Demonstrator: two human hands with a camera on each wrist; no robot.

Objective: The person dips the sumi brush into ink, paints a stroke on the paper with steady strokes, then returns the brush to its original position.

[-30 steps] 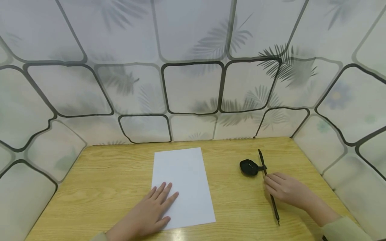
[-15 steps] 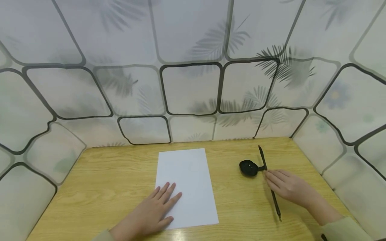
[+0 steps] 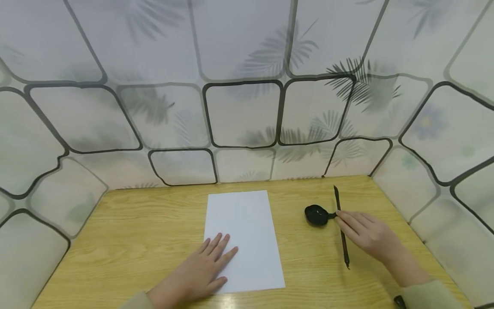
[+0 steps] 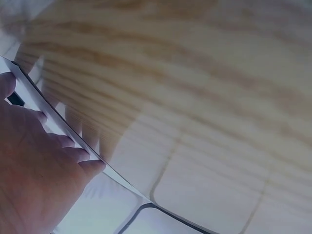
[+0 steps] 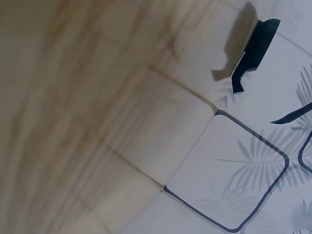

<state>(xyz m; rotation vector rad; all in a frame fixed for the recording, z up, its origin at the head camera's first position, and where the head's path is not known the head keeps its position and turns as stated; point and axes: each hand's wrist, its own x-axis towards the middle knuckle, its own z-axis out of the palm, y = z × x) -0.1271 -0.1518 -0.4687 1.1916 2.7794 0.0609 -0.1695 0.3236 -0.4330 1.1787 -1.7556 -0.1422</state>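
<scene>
The left hand (image 3: pixel 200 266) lies on the white paper (image 3: pixel 252 231), fingers spread, gripping nothing. Right of the paper, the right hand (image 3: pixel 370 236) pinches the black brush (image 3: pixel 344 246) above the table (image 3: pixel 154 231), its fingers bent and close together (the thumb is out of sight). The brush's long axis runs away from the person, tilted slightly left; its pointed end faces the patterned wall (image 3: pixel 243 116). Fingertips cover part of the shaft, and the right wrist view cuts it off at the edge. Just left sits the black dish (image 3: pixel 316 215); whether its handle touches the brush, I cannot tell.
</scene>
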